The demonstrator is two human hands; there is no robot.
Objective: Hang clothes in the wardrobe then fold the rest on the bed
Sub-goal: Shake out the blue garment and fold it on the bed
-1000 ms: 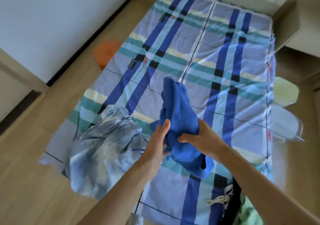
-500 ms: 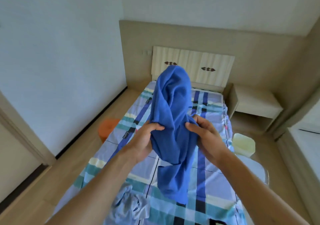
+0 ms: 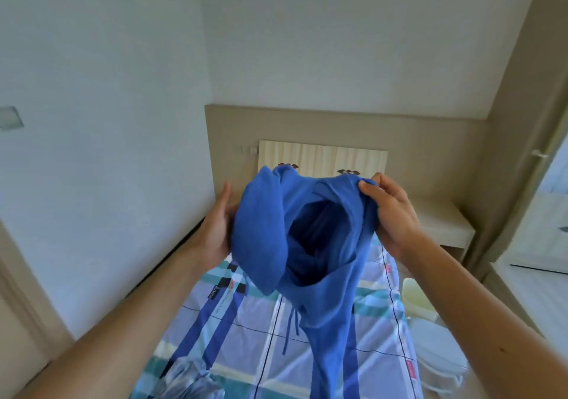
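A blue garment [image 3: 322,245] with a drawstring hangs in the air above the bed [image 3: 246,321], its waist opening facing me. My right hand [image 3: 390,214] pinches the rim of the opening at the upper right. On the left side my left hand [image 3: 216,226] holds the bunched cloth, its fingertips hidden behind the fabric. The lower part of the garment drops down toward the plaid sheet. A crumpled pale-blue garment [image 3: 187,380] lies on the bed at the bottom edge.
A white wall runs along the left of the bed, with a wooden headboard [image 3: 322,158] behind. A bedside shelf [image 3: 439,223] stands at the right. Pale round containers [image 3: 421,297] sit on the floor beside the bed's right edge.
Both hands have lifted the blue garment off the bed and moved apart, spreading its opening wide. My view has tilted up from the bed toward the headboard wall.
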